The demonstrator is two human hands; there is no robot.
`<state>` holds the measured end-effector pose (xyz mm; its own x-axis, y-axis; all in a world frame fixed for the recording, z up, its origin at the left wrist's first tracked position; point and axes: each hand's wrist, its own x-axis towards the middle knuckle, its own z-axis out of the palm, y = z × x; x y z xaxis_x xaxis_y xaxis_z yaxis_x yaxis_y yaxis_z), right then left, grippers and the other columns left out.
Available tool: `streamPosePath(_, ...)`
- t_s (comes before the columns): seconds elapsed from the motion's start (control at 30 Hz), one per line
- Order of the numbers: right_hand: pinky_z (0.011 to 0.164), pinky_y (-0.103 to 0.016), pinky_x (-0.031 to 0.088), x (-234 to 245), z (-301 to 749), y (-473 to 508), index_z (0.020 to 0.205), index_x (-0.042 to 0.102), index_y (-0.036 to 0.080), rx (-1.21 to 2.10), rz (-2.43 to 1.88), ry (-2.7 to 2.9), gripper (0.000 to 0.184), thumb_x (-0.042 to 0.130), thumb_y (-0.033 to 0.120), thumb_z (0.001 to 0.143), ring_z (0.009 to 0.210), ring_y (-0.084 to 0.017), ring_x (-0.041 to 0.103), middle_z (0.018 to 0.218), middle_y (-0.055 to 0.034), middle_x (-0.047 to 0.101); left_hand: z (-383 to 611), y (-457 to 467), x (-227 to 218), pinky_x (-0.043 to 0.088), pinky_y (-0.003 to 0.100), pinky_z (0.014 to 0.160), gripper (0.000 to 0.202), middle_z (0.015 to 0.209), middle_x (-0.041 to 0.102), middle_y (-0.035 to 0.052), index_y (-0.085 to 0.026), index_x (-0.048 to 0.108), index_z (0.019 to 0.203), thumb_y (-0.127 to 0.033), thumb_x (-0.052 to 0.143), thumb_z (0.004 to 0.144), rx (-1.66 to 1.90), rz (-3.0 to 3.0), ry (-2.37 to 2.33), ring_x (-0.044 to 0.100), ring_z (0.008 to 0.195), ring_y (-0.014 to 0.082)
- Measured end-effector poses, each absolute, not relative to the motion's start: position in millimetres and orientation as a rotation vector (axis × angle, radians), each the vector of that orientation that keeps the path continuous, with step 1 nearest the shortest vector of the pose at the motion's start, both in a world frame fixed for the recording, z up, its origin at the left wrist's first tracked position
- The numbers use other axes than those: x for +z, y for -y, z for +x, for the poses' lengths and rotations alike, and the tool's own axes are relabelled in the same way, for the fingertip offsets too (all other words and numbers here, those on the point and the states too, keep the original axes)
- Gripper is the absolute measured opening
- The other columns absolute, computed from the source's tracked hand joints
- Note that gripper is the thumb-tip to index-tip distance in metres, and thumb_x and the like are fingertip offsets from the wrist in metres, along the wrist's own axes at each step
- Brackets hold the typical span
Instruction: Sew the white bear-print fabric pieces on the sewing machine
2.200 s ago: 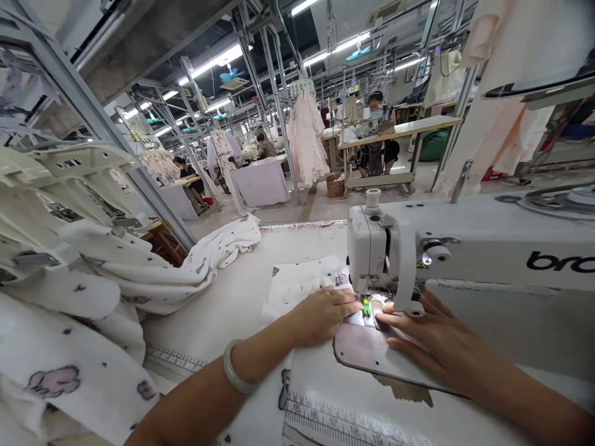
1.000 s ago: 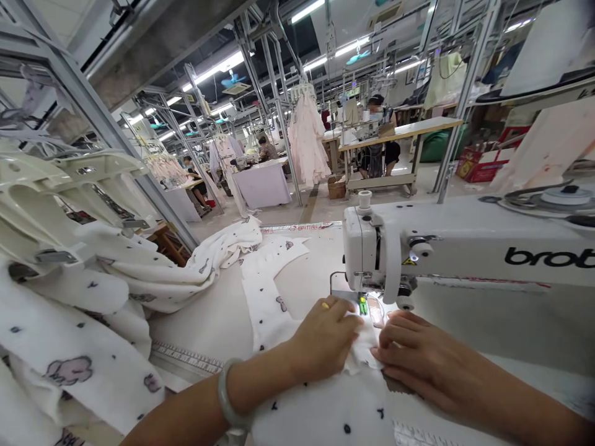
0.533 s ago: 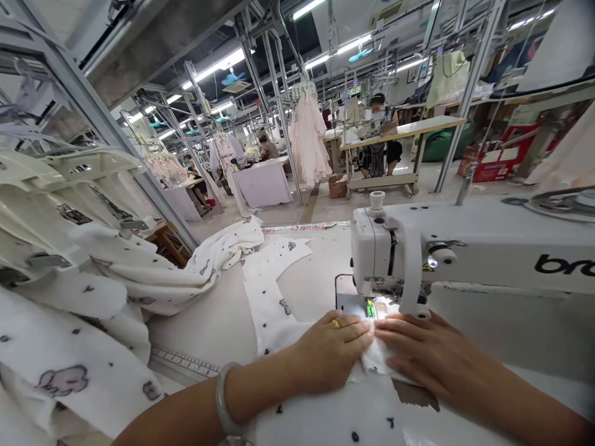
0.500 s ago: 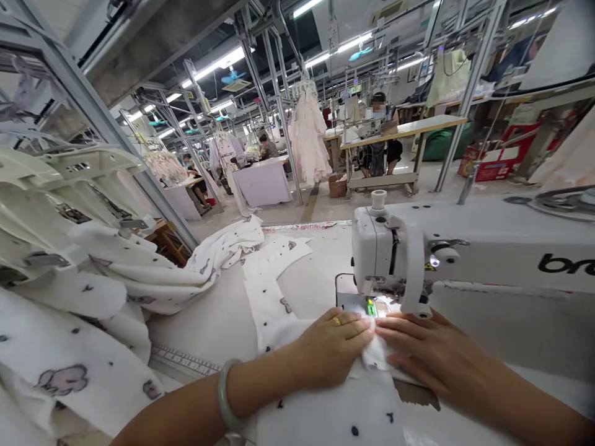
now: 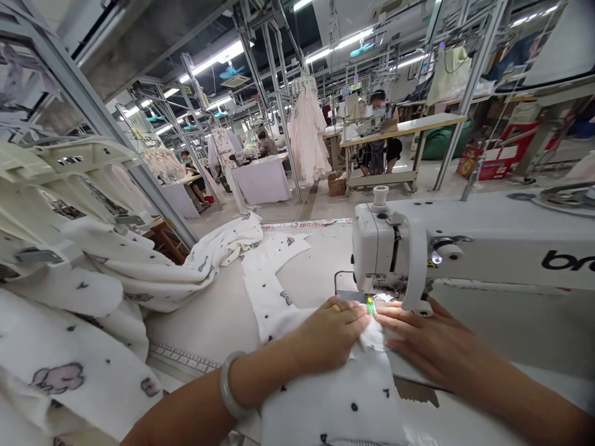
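**Soft printed cloth held flat at the needle**

The cloth [image 5: 334, 402] is a thin white knit or muslin with small dark prints. It lies on the table [image 5: 218, 322] in front of the machine [image 5: 465, 248], its leading edge bunched right at the foot [image 5: 370, 303], where a green light glows. A long strip of it trails away across the table towards the far edge.

The left hand [image 5: 332, 331] lies palm down on the cloth, fingers stretched towards the foot and close together. It grips nothing and only presses. It wears a ring [image 5: 335, 308], and a pale bracelet [image 5: 229, 387] sits on the wrist. The right hand [image 5: 418, 344] is also flat and spread, its fingertips on the cloth's edge just right of the foot, almost meeting the left fingertips.

The cloth looks light and limp, with no stiffness of its own. It wrinkles between the fingers and would likely stretch or skew if pulled from one corner. It seems to slide easily on the smooth table, so flat pressure from both palms probably steers it better than a pinch. The best hold looks to be close to the foot on either side of the seam line, with fingertips clear of the needle.

A heap [image 5: 139, 279] of the same cloth is piled at the left, well apart from the hands. A printed rule [image 5: 181, 358] runs along the table's near edge.
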<state>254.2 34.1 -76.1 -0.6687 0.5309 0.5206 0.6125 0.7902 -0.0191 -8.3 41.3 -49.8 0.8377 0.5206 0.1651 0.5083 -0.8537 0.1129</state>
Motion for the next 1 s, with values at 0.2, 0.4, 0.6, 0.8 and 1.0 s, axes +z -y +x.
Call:
streamPosePath(0.2, 0.11, -0.04, 0.039, -63.7, 253.1, -30.9, 0.126, 0.066, 0.03, -0.227, -0.731, 2.487, 0.028, 0.045, 0.027, 0.107, 0.102, -0.019, 0.073, 0.118, 0.0003, 0.077, -7.2, -41.6, -46.1, 0.04, 0.043, 0.119, 0.043, 0.144, 0.061, 0.0152, -0.011, 0.055, 0.14, -0.012, 0.046, 0.098, 0.306, 2.923, -0.827, 0.053, 0.139, 0.0268)
streamPosePath(0.4, 0.115, -0.042, 0.034, -63.6, 253.0, -24.0, 0.119, 0.067, 0.027, -0.238, -0.688, 2.518, 0.033, 0.04, 0.015, 0.104, 0.103, -0.019, 0.071, 0.118, -0.0017, 0.076, -11.6, -37.6, -44.2, 0.045, 0.038, 0.114, 0.031, 0.129, 0.07, 0.0107, -0.015, 0.063, 0.127, -0.012, 0.046, 0.102, 0.364, 3.021, -0.708, 0.061, 0.125, 0.0215)
streamPosePath(0.6, 0.124, -0.042, 0.011, -64.2, 250.7, -24.9, 0.118, 0.065, 0.027, -0.365, -0.732, 2.468, 0.031, 0.036, 0.02, 0.109, 0.107, -0.019, 0.069, 0.118, -0.002, 0.075, -10.0, -46.2, -46.1, 0.048, 0.033, 0.112, 0.029, 0.123, 0.072, 0.012, -0.011, 0.065, 0.124, -0.008, 0.047, 0.102, 0.351, 3.113, -0.611, 0.065, 0.119, 0.0194)
streamPosePath(0.8, 0.127, -0.044, 0.004, -66.5, 254.2, -27.5, 0.121, 0.063, 0.03, -0.316, -0.802, 2.458, 0.024, 0.044, 0.036, 0.109, 0.102, -0.02, 0.068, 0.123, -0.0005, 0.073, -9.7, -59.8, -43.2, 0.047, 0.031, 0.114, 0.028, 0.125, 0.07, 0.0112, -0.011, 0.064, 0.124, -0.009, 0.045, 0.103, 0.272, 3.12, -0.587, 0.063, 0.123, 0.0203)
streamPosePath(1.0, 0.128, -0.043, 0.005, -68.1, 256.6, -29.2, 0.132, 0.058, 0.03, -0.291, -0.858, 2.458, 0.029, 0.05, 0.039, 0.106, 0.102, -0.023, 0.07, 0.122, -0.0025, 0.075, -10.4, -68.4, -43.5, 0.045, 0.031, 0.117, 0.031, 0.134, 0.068, 0.011, -0.012, 0.064, 0.126, -0.007, 0.044, 0.103, 0.278, 3.094, -0.616, 0.061, 0.128, 0.0186)
